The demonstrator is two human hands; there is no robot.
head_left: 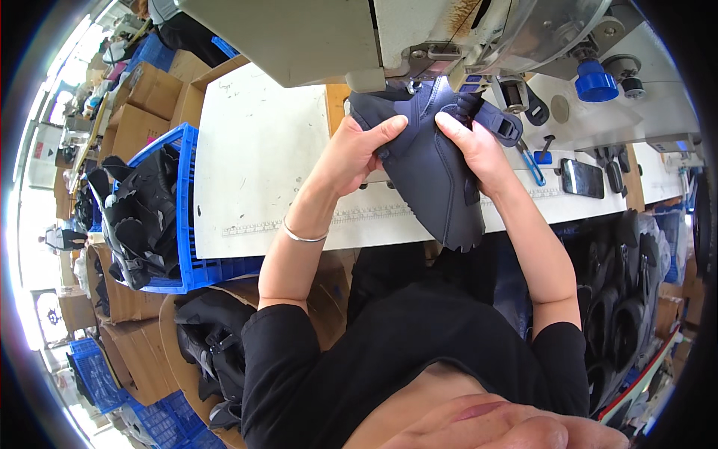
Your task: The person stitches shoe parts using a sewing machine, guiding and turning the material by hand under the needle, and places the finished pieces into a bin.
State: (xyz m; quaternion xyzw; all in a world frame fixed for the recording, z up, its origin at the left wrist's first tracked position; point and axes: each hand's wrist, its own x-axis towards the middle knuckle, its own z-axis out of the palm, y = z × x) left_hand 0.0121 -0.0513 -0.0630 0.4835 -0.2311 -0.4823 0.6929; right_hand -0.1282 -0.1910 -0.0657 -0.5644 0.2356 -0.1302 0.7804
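The boot (441, 183) sits at the machine (299, 37), above the table (258, 150), its toe pointing toward the person and reaching past the near edge. Left hand (360, 153) and right hand (482, 156) grip its opposite sides, thumbs on top. It looks light and fairly pliable — perhaps stiffer toward the toe — with a matte face unlikely to slip; the sides seem the best hold. Room opens leftward, as far as the crate (186, 217); rightward, cutter (533, 168) and phone (583, 179) crowd it, and the machine limits lifting.
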